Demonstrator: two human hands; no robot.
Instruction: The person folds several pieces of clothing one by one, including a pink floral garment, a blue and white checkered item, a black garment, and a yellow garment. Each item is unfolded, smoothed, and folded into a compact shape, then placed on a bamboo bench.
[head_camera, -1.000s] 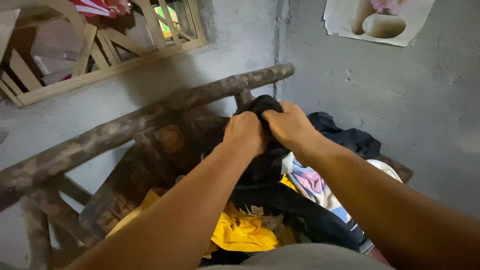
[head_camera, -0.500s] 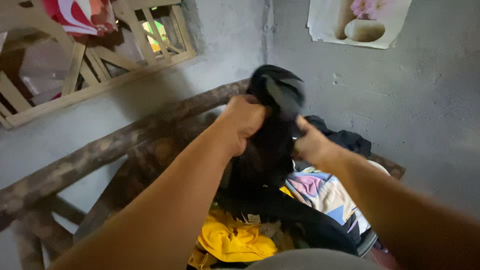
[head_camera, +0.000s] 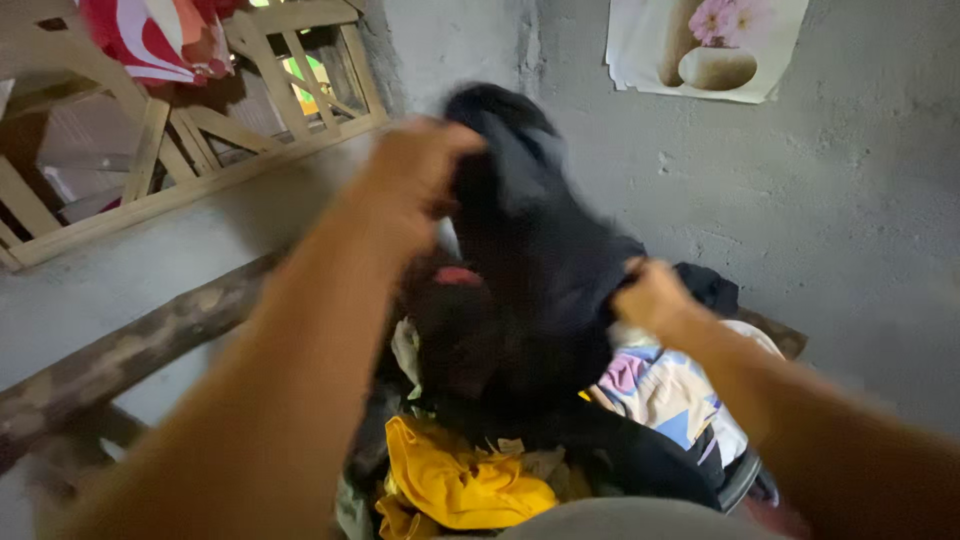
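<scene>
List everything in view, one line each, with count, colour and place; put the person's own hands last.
black garment: one, black, lifted above the pile, held by both hands
yellow garment: one, yellow, front of the pile
patterned cloth: one, pastel blue, pink and cream, right of the pile
wooden rail: one, brown, left, along the wall
lattice window frame: one, pale wood, upper left
red and white cloth: one, hanging at the window
poster: one, flower picture, upper right wall
left hand: grips the garment's top
right hand: grips its lower edge
</scene>
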